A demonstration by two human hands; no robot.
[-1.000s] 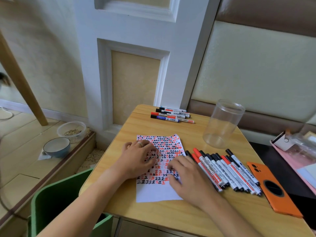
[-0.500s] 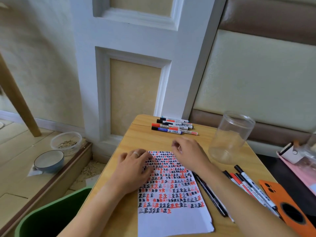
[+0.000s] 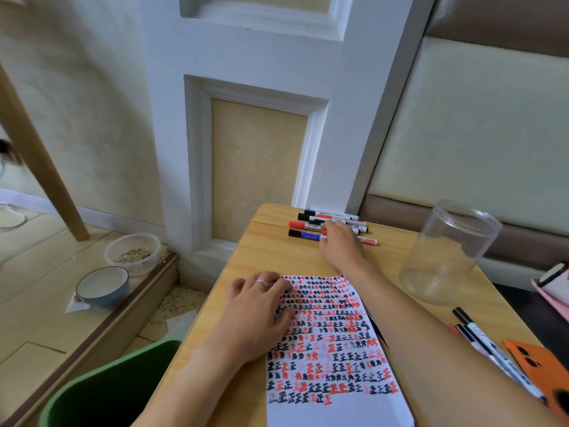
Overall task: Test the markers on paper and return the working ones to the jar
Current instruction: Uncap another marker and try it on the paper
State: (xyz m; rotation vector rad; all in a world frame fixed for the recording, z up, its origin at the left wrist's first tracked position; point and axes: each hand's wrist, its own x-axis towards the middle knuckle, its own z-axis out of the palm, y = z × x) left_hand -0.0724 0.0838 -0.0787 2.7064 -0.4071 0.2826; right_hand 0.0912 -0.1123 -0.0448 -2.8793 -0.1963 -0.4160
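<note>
A white paper [image 3: 326, 343] covered in red and black test marks lies on the wooden table [image 3: 277, 257]. My left hand [image 3: 261, 306] rests flat on the paper's left edge. My right hand [image 3: 341, 245] reaches to the far edge and lies over a small group of markers [image 3: 308, 224], fingers touching them; whether it grips one is hidden. An empty clear plastic jar [image 3: 449, 254] stands at the right. More markers [image 3: 489, 349] lie at the near right, partly hidden by my right forearm.
An orange phone case [image 3: 542, 365] lies at the table's near right corner. A green bin [image 3: 107, 392] stands below the table's left edge. On the floor step at left sit a blue bowl [image 3: 101, 285] and a clear food container [image 3: 132, 252].
My right hand has left the paper and moved forward to the far group of markers. The view has tilted so the paper sits closer. My left hand stays on the paper.
</note>
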